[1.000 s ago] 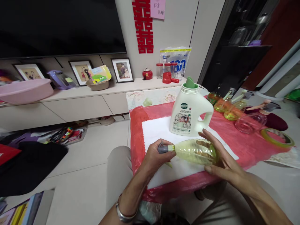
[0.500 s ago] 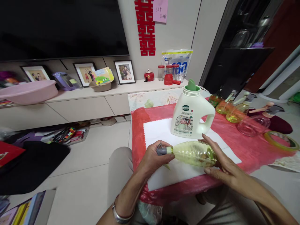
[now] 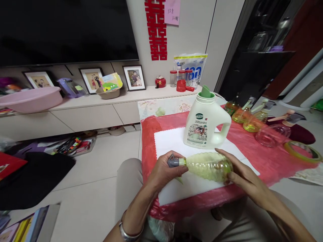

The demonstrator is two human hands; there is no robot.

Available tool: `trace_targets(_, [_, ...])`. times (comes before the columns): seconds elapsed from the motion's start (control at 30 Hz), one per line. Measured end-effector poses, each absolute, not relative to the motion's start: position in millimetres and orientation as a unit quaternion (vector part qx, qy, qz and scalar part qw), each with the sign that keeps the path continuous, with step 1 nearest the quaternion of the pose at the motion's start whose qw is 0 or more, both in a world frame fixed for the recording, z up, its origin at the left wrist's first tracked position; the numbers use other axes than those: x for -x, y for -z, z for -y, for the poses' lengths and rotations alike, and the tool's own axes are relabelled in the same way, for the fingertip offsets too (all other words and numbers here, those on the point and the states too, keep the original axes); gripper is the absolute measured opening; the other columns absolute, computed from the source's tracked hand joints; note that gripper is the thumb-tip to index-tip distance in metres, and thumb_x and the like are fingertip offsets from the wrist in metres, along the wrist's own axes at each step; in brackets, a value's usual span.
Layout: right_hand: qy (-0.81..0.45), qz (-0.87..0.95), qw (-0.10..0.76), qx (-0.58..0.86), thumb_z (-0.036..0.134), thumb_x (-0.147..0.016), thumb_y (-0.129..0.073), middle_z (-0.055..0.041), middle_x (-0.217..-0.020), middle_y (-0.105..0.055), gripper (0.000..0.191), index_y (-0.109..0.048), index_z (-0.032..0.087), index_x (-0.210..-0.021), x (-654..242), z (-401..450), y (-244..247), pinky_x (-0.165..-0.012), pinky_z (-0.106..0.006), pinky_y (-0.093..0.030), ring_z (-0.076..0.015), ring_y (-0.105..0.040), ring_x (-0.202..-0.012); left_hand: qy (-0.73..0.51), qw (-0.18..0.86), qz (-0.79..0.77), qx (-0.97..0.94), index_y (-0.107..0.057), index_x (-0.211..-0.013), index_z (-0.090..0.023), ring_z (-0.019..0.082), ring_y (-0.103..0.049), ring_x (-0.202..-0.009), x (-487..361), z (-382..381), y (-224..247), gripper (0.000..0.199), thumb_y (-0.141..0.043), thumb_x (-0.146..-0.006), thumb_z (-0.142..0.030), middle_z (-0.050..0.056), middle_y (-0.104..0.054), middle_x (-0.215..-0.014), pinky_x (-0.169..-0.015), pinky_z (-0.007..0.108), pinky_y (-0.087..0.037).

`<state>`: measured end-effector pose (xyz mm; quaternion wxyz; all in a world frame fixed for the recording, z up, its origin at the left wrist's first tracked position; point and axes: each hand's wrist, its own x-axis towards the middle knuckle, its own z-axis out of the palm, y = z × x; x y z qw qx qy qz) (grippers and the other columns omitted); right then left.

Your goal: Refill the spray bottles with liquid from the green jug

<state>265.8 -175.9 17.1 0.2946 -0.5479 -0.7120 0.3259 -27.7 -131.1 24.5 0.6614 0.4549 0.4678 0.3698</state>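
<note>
L hand (image 3: 164,172) on btl (image 3: 205,167) neck, R hand (image 3: 248,179) base

"SilkGarden" printed on pale-green plastic handled jug (image 3: 205,125). Double-happiness characters cut into red paper strip (image 3: 158,30). "35" handwritten on rectangular pink paper note (image 3: 172,13).

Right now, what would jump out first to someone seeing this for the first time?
Probably the pale jug with the green spout, standing upright on the white sheet. Nearer, a yellow-green spray bottle is held sideways, left hand at its neck, right hand at its base. Red cut-out lettering hangs on the wall behind.
</note>
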Motion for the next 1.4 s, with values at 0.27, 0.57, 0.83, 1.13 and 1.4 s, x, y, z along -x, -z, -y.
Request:
trace_targets(0.27, [-0.323,0.706,0.339,0.531,0.052,-0.087,-0.064,-0.0079,-0.155,-0.035,0.077,-0.037,0.028,-0.156,-262.0,177.5,-21.0,-0.114,-0.037,-0.042,-0.0276,-0.034,-0.145,-0.37,0.671,-0.46,-0.448,-0.065,-0.088,-0.016,0.008,-0.055,-0.057,29.9,132.5,-29.9,0.05,-0.091,-0.055,-0.042,-0.004,-0.063,-0.064,-0.057,0.021,-0.043])
trace_targets(0.57, [-0.398,0.641,0.363,0.547,0.058,-0.09,-0.056,-0.0121,-0.118,-0.065,0.072,-0.045,0.019,-0.15,-256.8,167.1,-8.1,-0.083,-0.032,-0.059,-0.021,-0.067,-0.095,-0.427,0.614,-0.478,-0.46,-0.068,-0.088,-0.017,0.008,-0.053,-0.057,47.8,129.1,-37.1,0.046,-0.09,-0.057,-0.041,-0.003,-0.062,-0.066,-0.056,0.021,-0.041])
trace_targets(0.83, [-0.387,0.49,0.555,0.55,0.044,-0.067,-0.081,-0.0093,-0.1,-0.067,0.053,-0.066,0.024,-0.114,-295.0,156.6,1.5,-0.066,-0.028,-0.057,-0.0173,-0.064,-0.069,-0.555,0.415,-0.588,-0.418,-0.06,-0.102,-0.019,0.012,-0.059,-0.057,115.3,99.2,-54.0,0.052,-0.08,-0.067,-0.051,-0.002,-0.065,-0.069,-0.052,0.02,-0.038])
trace_targets(1.13, [-0.353,0.328,0.694,0.535,0.033,-0.058,-0.088,-0.0071,-0.09,-0.065,0.056,-0.067,0.019,-0.107,-315.3,114.8,-20.6,-0.061,-0.024,-0.053,-0.0135,-0.062,-0.068,-0.235,0.049,-0.663,-0.709,-0.066,-0.097,-0.024,0.022,-0.065,-0.085,99.5,-1.6,-97.2,0.019,-0.063,-0.082,-0.034,0.001,-0.072,-0.088,-0.071,0.029,-0.042])
trace_targets(1.4, [-0.368,0.296,0.71,0.523,0.03,-0.061,-0.087,-0.0055,-0.085,-0.064,0.051,-0.066,0.017,-0.105,-336.2,86.3,1.0,-0.06,-0.024,-0.051,-0.0125,-0.06,-0.067,-0.112,0.018,-0.634,-0.765,-0.072,-0.086,-0.025,0.027,-0.066,-0.096,37.0,-91.6,-120.6,0.018,-0.078,-0.069,-0.023,0.006,-0.075,-0.095,-0.074,0.031,-0.042])
